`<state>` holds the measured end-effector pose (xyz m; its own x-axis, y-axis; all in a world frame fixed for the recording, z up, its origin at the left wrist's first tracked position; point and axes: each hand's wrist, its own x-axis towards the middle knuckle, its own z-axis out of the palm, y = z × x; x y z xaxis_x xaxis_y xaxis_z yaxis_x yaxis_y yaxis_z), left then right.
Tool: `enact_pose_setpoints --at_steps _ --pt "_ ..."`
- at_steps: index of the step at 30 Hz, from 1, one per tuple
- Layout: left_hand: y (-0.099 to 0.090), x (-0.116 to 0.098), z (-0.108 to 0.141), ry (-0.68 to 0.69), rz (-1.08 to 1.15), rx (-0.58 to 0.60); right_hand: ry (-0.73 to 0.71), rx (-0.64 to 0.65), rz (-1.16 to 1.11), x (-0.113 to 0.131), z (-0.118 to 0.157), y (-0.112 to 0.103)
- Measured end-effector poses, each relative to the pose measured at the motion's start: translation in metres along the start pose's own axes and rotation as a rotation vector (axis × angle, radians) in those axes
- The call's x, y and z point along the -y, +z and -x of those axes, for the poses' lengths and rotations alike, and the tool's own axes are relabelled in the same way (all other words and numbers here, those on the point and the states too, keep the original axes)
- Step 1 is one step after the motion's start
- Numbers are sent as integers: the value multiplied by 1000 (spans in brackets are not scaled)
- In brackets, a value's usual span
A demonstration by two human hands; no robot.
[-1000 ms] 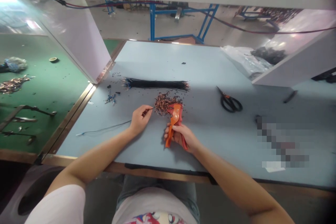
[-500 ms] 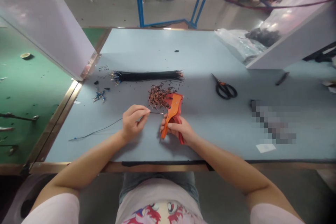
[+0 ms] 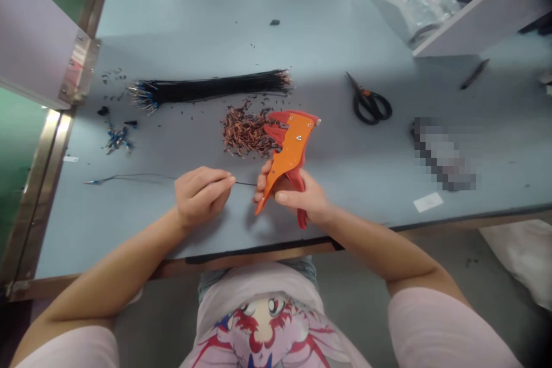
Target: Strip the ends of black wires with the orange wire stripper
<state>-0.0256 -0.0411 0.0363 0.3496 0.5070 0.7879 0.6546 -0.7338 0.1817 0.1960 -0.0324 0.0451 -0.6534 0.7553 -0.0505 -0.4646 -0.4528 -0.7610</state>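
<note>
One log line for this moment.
left hand: pinching thin black wire | right hand: holding orange-and-red plier-shaped tool | near tool: copper-coloured scrap pile

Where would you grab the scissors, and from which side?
I'd pinch the scissors by their black handle loops, coming from the near right: the pointed blades aim away to the left, while the loops face the near side, with bare table in front.

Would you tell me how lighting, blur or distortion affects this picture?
Head view: pale glare spots on the far side of the table; a soft shadow by the right hand; square pixelation masking an object at right; fine ends of the black wire bundle look soft.
</note>
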Motion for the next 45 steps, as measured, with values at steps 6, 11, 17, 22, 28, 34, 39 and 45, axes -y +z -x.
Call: enact_pose_setpoints --at_steps 6,11,17,22,28,34,39,45 --pt "2 -2 0 -57 55 43 -47 -18 14 1 -1 -1" --pt "4 -5 0 -124 127 52 -38 -59 48 2 -1 -2" --pt "6 -9 -1 -252 234 64 -48 -96 85 1 -2 -2" --pt "6 -10 -1 -298 262 83 -44 -136 72 3 -3 -1" --pt "7 -10 -2 -373 277 107 -39 -149 66 4 -3 0" --pt "5 -12 -5 -479 303 137 -117 -160 120 3 -2 -2" --pt "6 -12 -4 -556 339 138 -164 -170 240 5 -2 -1" --pt "7 -12 -2 -622 376 136 -120 -188 347 5 -1 1"
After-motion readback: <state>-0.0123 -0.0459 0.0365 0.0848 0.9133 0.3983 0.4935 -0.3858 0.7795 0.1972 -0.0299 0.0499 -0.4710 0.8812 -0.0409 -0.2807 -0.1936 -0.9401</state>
